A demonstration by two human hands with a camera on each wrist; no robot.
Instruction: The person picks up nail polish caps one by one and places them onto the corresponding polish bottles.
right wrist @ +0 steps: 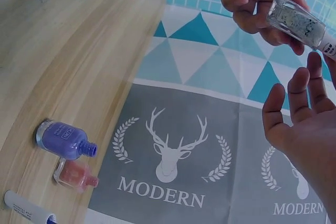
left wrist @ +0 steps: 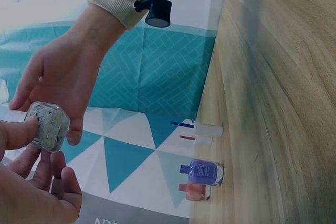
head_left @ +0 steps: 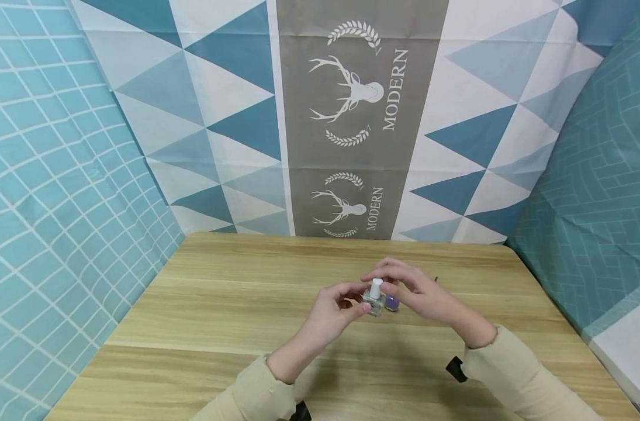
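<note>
My left hand [head_left: 327,310] pinches a small clear glass nail polish bottle [left wrist: 49,128] with silvery glitter inside, held up above the table. Its white cap [head_left: 376,288] points up in the head view. The right hand [head_left: 419,290] has thumb and index finger about that cap, while its other fingers are spread and loosely bent in the right wrist view. Beyond the hands, an uncapped purple nail polish bottle [right wrist: 63,139] stands on the table beside an uncapped coral one [right wrist: 75,175]; the hands hide the coral one in the head view.
Two white brush caps stand near the uncapped bottles, bristles up: one with a blue brush [left wrist: 208,129], the other with a red brush [left wrist: 202,140]. The wooden table [head_left: 193,316] meets patterned cloth walls [head_left: 235,117] at the back and both sides.
</note>
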